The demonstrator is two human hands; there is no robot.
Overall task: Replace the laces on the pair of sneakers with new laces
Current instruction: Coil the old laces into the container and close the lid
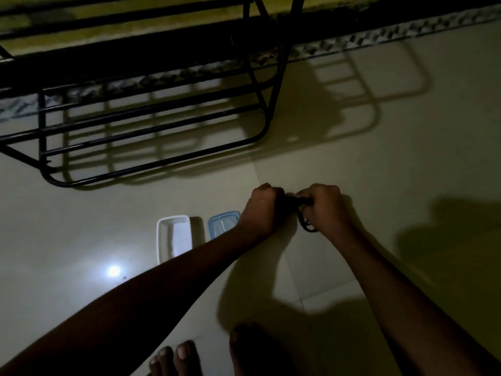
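Both my hands are held out in front of me over the pale tiled floor. My left hand (264, 207) and my right hand (326, 208) are fists close together, both gripping a bundled black lace (303, 217). A short stretch of the lace runs between the fists, and a loop of it hangs below my right hand. No sneakers are in view.
A black metal rack (151, 123) stands against the wall at the upper left. A white plastic container (173, 237) and its blue-rimmed lid (221, 222) lie on the floor left of my hands. My bare feet (176, 356) show at the bottom edge.
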